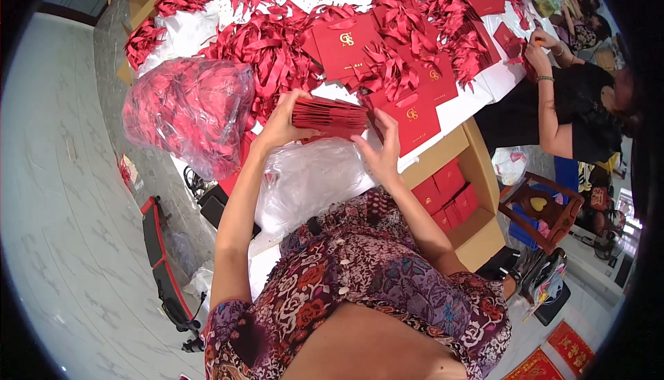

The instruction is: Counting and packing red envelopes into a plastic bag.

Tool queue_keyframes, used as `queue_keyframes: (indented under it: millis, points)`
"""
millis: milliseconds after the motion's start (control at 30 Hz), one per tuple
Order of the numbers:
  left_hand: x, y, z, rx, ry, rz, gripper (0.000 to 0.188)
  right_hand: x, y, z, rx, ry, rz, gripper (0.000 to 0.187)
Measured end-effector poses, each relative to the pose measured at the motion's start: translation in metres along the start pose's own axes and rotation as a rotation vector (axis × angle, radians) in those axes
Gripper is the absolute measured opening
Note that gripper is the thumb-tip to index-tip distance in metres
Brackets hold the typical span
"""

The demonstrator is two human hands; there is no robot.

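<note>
My left hand (287, 121) is closed on the left end of a stack of flat red paper bags (330, 114), held with its layered edges upward over the near side of the table. At the stack's right end, my right hand (382, 146) has its thumb and fingers apart. Whether its fingertips touch the bags is hard to tell. Just below the stack lies a crumpled clear plastic bag (308, 176). Beyond my hands are more flat red bags (346, 44) with gold print, and heaps of red ribbon handles (273, 48).
A large clear sack of red items (190, 114) bulges over the table's left edge. To my right stands an open cardboard box (484, 231) with red bags inside. A co-worker in black (553, 107) handles a red piece at the far right. A wooden chair (543, 207) stands behind the box.
</note>
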State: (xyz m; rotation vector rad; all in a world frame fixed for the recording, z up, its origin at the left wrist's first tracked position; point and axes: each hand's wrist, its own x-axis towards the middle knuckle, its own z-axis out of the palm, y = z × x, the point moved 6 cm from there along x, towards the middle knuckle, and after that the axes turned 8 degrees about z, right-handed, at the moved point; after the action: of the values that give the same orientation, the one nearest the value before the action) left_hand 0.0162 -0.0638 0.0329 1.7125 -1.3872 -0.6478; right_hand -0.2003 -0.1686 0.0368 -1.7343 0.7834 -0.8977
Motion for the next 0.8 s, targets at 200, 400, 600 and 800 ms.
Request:
queue_keyframes:
  millis: [200, 400, 600, 800]
  points:
    - [0.001, 0.004, 0.0, 0.021, -0.009, 0.027, 0.072, -0.012, 0.009, -0.012, -0.144, -0.007, 0.011, 0.025]
    - [0.001, 0.002, 0.001, 0.017, -0.012, 0.008, 0.072, -0.015, 0.016, -0.002, -0.097, 0.002, 0.064, 0.024]
    - [0.001, 0.002, 0.0, 0.029, -0.025, 0.022, 0.072, -0.011, 0.02, -0.001, 0.002, 0.023, 0.145, 0.03]
    - [0.001, -0.001, 0.001, 0.013, -0.007, -0.005, 0.072, -0.008, 0.018, 0.0, -0.077, -0.019, 0.13, 0.031]
